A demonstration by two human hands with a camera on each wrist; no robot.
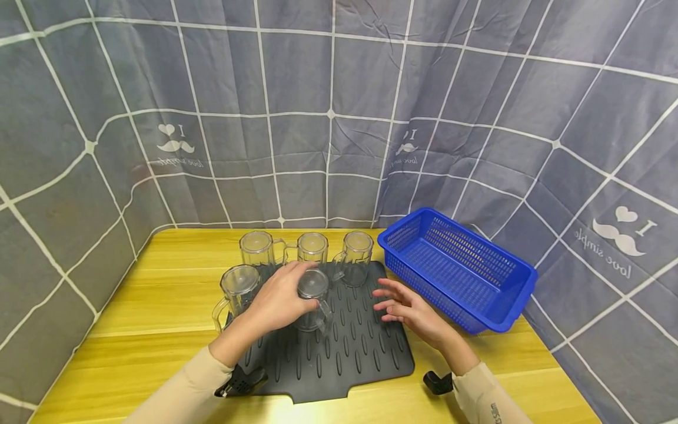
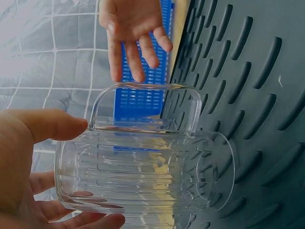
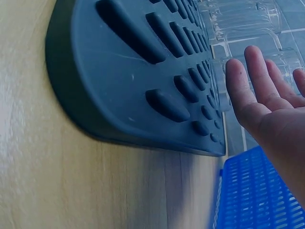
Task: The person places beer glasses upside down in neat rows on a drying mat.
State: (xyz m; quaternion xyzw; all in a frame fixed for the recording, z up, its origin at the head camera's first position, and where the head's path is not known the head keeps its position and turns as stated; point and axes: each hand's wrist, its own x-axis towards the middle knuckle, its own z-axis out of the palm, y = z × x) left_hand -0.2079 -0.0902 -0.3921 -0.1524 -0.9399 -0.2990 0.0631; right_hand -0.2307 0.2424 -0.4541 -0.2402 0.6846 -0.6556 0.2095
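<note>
My left hand (image 1: 286, 297) holds a clear glass mug (image 1: 312, 288) around its upper end, thumb on one side and fingers on the other. In the left wrist view, the mug (image 2: 143, 171) is upside down with its rim end toward the black ribbed mat (image 2: 267, 143), and its handle (image 2: 143, 86) points at my right hand. That right hand (image 1: 410, 309) hovers over the mat's right part, fingers spread and holding nothing. More upturned glass mugs stand around: one (image 1: 241, 285) left of my left hand, and others (image 1: 258, 250) (image 1: 312, 247) (image 1: 356, 259) along the back.
A blue perforated plastic basket (image 1: 389, 250) sits on the yellow wooden table (image 1: 153, 330), right of the mat. Behind the table and along both sides hangs a grey curtain (image 1: 302, 141) with white grid lines.
</note>
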